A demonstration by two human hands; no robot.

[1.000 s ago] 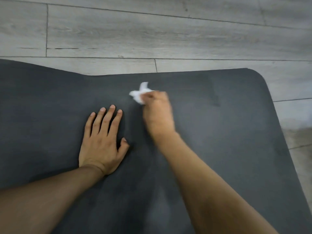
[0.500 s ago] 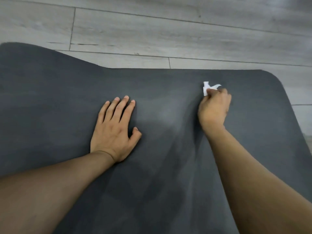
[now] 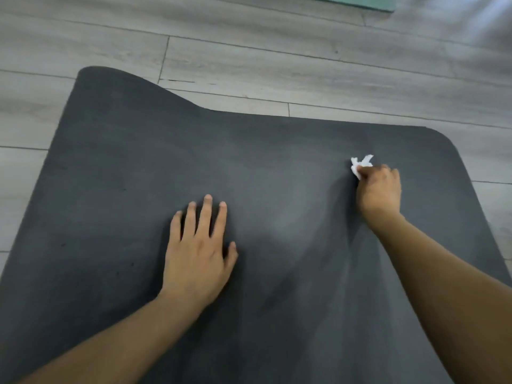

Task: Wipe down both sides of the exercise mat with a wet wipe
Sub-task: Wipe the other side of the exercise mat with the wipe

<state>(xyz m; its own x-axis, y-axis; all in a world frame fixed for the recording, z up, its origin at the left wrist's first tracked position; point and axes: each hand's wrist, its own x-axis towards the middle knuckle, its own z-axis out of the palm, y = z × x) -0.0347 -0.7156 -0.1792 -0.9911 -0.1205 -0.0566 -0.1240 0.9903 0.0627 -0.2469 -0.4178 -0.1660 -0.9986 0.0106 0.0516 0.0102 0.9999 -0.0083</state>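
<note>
- The left hand (image 3: 198,256) lies flat at the middle of the dark grey foam exercise mat (image 3: 110,189). Its fingers are straight, spread and pointing to 12 o'clock. This grip is fully open, holds nothing and presses the mat down.
- The right hand (image 3: 379,189) is further out, at about 2 o'clock from the left hand. Its grip is curled tight round a crumpled white wet wipe (image 3: 360,163), which sticks out on the 11 o'clock side of the knuckles and touches the mat.
- The mat's long axis looks to run from 12 to 6 o'clock, toward the person, and its near end is out of view. The wipe sits close to the far rounded corner at 1 o'clock, so most of the mat's width lies at 9 o'clock from it. I judge the next stroke would sweep that way, across the short axis. The right hand is the one placed for it.
- The far corner at 10 o'clock is lifted in a curl.
- Beyond the mat is a pale grey wood-plank floor (image 3: 249,65), with a teal strip (image 3: 360,1) at the top edge.
</note>
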